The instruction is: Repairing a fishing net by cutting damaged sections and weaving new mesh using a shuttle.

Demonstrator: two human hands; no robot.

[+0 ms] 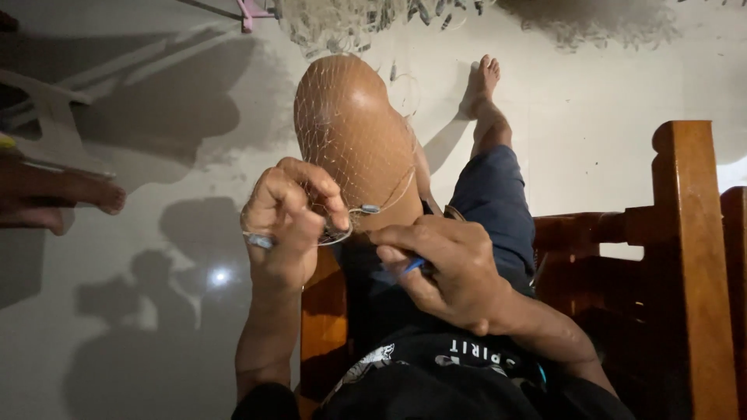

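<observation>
fingers (pixel 331 204) of left hand (pixel 284 225) pinch net (pixel 350 132); right hand (pixel 451 268) grips blue tool (pixel 413 266).

Pale, near-white mesh of the fishing net (pixel 354 128), diamond-patterned over tan knee. Small grey weight (pixel 370 209) on the line. Bright blue netting needle (pixel 413 266) in the right hand (pixel 447 268). Dark navy shorts (pixel 494 202). Glossy orange-brown wooden chair (pixel 685 233). Grey-white floor (pixel 156 311), dark shadows.
</observation>
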